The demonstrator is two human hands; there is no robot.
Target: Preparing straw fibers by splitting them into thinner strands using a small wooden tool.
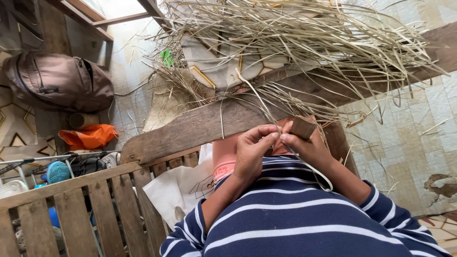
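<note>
Soft even daylight, brightest at the washed-out pale opening (119,7) along the top edge, faint shadows under the heap of dry straw-coloured grass strips (304,38), sharp centre, wide-angle bending at the edges

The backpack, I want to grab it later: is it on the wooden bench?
No, the backpack lies on the floor, left of the bench.

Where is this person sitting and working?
It looks like a home workspace, maybe a porch, used for handcraft. A big heap of dried grass strips lies across a rough wooden plank, the floor is patterned tile, and a backpack sits nearby. Both hands, left hand and right hand, pinch one strip.
</note>
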